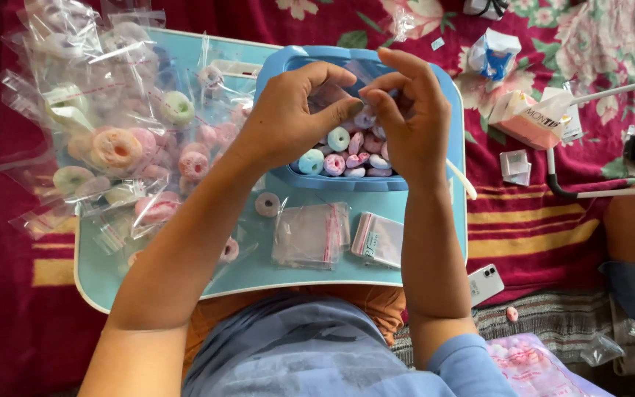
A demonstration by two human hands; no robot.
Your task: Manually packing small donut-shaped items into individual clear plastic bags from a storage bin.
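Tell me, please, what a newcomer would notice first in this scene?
Both hands, left hand and right hand, meet over a blue tray of pastel rings, pinching a small clear bag. To the left lies a heap of filled bags; empty bags sit nearer the body.

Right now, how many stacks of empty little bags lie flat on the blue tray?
2: one stack of empty bags below the blue basket, and a second stack just right of it. More could be hidden under the filled bags at left.
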